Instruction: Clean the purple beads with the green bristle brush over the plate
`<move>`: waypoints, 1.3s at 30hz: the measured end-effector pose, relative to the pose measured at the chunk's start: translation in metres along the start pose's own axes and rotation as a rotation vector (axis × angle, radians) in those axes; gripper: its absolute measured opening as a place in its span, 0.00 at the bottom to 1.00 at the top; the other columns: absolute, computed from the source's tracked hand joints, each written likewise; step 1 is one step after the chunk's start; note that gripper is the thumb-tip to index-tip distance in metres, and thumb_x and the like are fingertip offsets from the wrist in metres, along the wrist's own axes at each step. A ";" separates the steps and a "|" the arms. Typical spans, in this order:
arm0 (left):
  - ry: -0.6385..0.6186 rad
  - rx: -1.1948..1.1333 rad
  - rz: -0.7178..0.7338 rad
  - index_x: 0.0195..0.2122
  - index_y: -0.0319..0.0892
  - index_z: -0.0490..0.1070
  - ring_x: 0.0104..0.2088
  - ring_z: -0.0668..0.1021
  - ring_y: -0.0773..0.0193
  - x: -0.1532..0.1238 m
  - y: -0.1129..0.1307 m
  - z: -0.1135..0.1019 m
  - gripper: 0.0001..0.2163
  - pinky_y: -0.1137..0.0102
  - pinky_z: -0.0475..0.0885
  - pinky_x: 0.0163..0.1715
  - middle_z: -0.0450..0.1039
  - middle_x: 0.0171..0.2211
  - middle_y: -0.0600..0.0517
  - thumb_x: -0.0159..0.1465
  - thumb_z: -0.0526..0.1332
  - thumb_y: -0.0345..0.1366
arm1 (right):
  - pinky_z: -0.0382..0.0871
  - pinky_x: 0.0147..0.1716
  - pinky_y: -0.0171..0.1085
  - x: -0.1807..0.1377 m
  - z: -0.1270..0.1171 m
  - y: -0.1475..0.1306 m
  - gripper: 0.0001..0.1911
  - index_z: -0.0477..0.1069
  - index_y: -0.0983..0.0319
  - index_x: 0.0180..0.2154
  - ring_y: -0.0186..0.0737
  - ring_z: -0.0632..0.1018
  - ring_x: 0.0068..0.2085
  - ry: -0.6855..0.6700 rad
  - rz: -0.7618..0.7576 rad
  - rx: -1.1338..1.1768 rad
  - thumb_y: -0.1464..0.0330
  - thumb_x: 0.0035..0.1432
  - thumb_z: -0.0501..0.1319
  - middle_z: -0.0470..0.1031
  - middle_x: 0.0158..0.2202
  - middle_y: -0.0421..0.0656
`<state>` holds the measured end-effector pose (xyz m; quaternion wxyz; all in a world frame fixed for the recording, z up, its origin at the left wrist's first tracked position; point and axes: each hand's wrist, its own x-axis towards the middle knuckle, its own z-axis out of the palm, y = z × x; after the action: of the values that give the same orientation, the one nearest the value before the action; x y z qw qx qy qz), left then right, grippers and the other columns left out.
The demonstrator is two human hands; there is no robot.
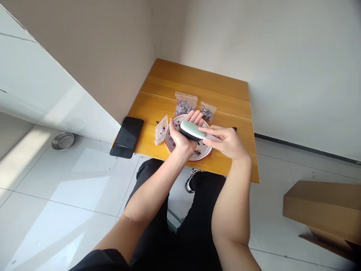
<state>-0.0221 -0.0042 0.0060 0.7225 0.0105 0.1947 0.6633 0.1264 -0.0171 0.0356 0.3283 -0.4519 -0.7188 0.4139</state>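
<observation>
We see a brush (pixel 193 128) held over a plate (pixel 207 152), its oval head slanting up and to the left of the view. Its back carries a pale green panel framed in white; the white handle (pixel 213 138) runs toward the right hand (pixel 231 143), and dense black bristles (pixel 188 134) face down to the palm below. We note that the right hand pinches the brush near its neck, thumb beneath and fingers along the upper side. The left hand (pixel 182 140) lies palm up under the head, fingers extended and slightly parted, gripping nothing; the bristles appear to meet its palm.

The plate, white with dark rings and a red edge, bears scattered beads (pixel 196 153) in purple, red and dark tones, partly hidden by the hands. Behind it we find a large bag (pixel 185 106) and a small bag (pixel 208 111), both clear and filled with beads; a third bag (pixel 161 130), with a few beads, lies just left of the plate. A black phone (pixel 126 137) rests at the near left corner of the table (pixel 197 77), whose orange-brown wooden top fits into a corner between pale walls (pixel 282 56). On the light tiled floor (pixel 84 195), streaked with sunlight, we observe a metal bowl (pixel 63 141) at left and a cardboard box (pixel 321 205) at right.
</observation>
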 end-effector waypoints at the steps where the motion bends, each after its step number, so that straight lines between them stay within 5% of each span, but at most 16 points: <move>1: 0.014 -0.008 -0.005 0.46 0.37 0.77 0.63 0.74 0.53 0.001 -0.001 0.000 0.33 0.65 0.72 0.59 0.77 0.55 0.41 0.68 0.43 0.60 | 0.68 0.62 0.47 0.002 0.002 0.000 0.20 0.79 0.50 0.52 0.48 0.76 0.60 -0.009 -0.010 -0.007 0.66 0.56 0.69 0.80 0.54 0.40; 10: 0.080 -0.068 0.035 0.47 0.31 0.76 0.61 0.76 0.47 0.005 0.005 0.004 0.34 0.62 0.73 0.58 0.78 0.53 0.35 0.69 0.44 0.58 | 0.72 0.57 0.48 0.002 -0.002 0.005 0.20 0.80 0.50 0.52 0.50 0.80 0.53 0.014 0.047 -0.002 0.64 0.57 0.70 0.82 0.51 0.40; 17: 0.098 -0.047 0.022 0.49 0.31 0.76 0.62 0.75 0.46 0.004 0.001 0.005 0.35 0.60 0.72 0.59 0.78 0.52 0.34 0.68 0.44 0.59 | 0.68 0.63 0.49 0.007 0.002 0.006 0.22 0.79 0.51 0.53 0.52 0.75 0.62 0.003 0.052 0.097 0.67 0.55 0.70 0.79 0.57 0.40; 23: 0.122 0.007 0.021 0.48 0.32 0.77 0.60 0.77 0.46 0.000 0.003 0.004 0.32 0.60 0.73 0.58 0.77 0.53 0.34 0.68 0.48 0.58 | 0.78 0.43 0.46 -0.004 -0.014 0.007 0.23 0.79 0.52 0.53 0.49 0.83 0.43 -0.088 0.216 0.098 0.64 0.55 0.70 0.84 0.46 0.41; 32: 0.168 0.011 0.035 0.46 0.31 0.78 0.55 0.80 0.50 0.000 -0.001 0.007 0.30 0.63 0.75 0.54 0.79 0.50 0.35 0.68 0.49 0.55 | 0.75 0.42 0.42 0.000 -0.010 0.007 0.22 0.81 0.54 0.51 0.44 0.81 0.42 -0.040 0.201 0.178 0.60 0.53 0.71 0.83 0.46 0.43; 39: 0.176 0.008 0.014 0.46 0.31 0.78 0.48 0.82 0.55 0.000 -0.007 0.003 0.29 0.65 0.76 0.50 0.79 0.48 0.36 0.67 0.51 0.55 | 0.66 0.27 0.37 -0.002 -0.012 0.010 0.24 0.81 0.53 0.50 0.35 0.73 0.28 -0.123 0.233 0.195 0.58 0.51 0.73 0.80 0.30 0.39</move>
<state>-0.0150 -0.0043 0.0065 0.6979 -0.0438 0.2599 0.6660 0.1409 -0.0125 0.0321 0.2756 -0.4718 -0.6367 0.5441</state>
